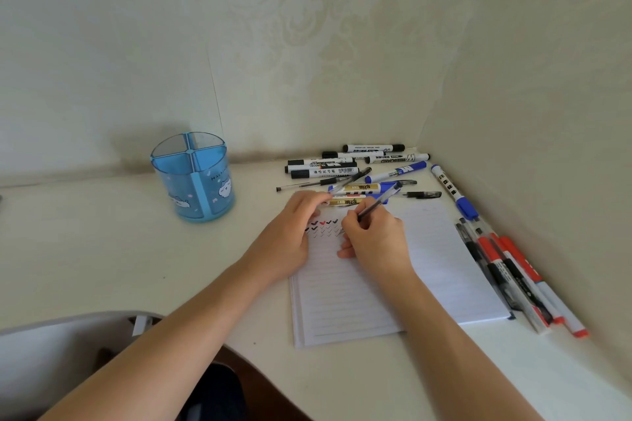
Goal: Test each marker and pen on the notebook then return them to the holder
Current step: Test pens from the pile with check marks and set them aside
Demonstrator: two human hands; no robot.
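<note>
Testing is running midway: fingers of the right hand [376,236] are pinching a clear blue-capped pen [379,202] at the tick rows [323,227] on the white lined notebook [342,301], the left hand [294,222] is resting there, its hold unclear, and the translucent blue plastic holder [193,181] is standing apparently empty.

blue holder [195,181], white lined notebook [441,270]

one holder [195,188], one notebook [444,267], two hands [294,232]

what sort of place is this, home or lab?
Probably a home desk in a room corner: patterned wallpaper, a cartoon-printed blue pen holder, and an open notebook with markers strewn around.
</note>
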